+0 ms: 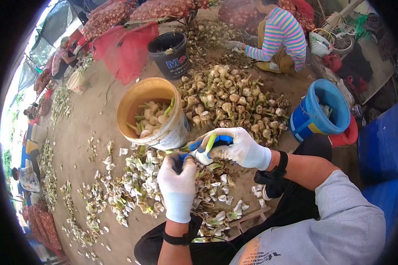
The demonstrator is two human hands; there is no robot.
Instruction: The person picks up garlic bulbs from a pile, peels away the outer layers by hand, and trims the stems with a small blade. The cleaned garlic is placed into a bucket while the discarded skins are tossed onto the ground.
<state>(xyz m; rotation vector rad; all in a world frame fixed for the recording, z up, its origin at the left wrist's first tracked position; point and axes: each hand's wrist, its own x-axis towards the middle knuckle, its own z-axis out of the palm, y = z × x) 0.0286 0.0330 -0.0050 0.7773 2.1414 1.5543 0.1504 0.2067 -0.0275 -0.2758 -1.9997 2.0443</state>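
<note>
Both my hands wear white gloves with blue palms and meet above the peelings on the ground. My right hand (236, 148) is wrapped round a garlic bulb (202, 156) with a green stem that sticks up between the fingers. My left hand (177, 176) is closed, its fingertips pinched against the bulb's near side; what they pinch is too small to make out. Just beyond my hands stands a yellowish bucket (175, 128) holding peeled white bulbs (152, 117). A heap of unpeeled garlic (230, 97) lies behind my right hand.
Garlic skins (132, 181) litter the ground below the bucket. A blue bucket (311, 115) stands at the right, partly inside a red basin (346, 134). A black bucket (170, 57) is farther back. A person in a striped top (281, 35) crouches beyond the heap.
</note>
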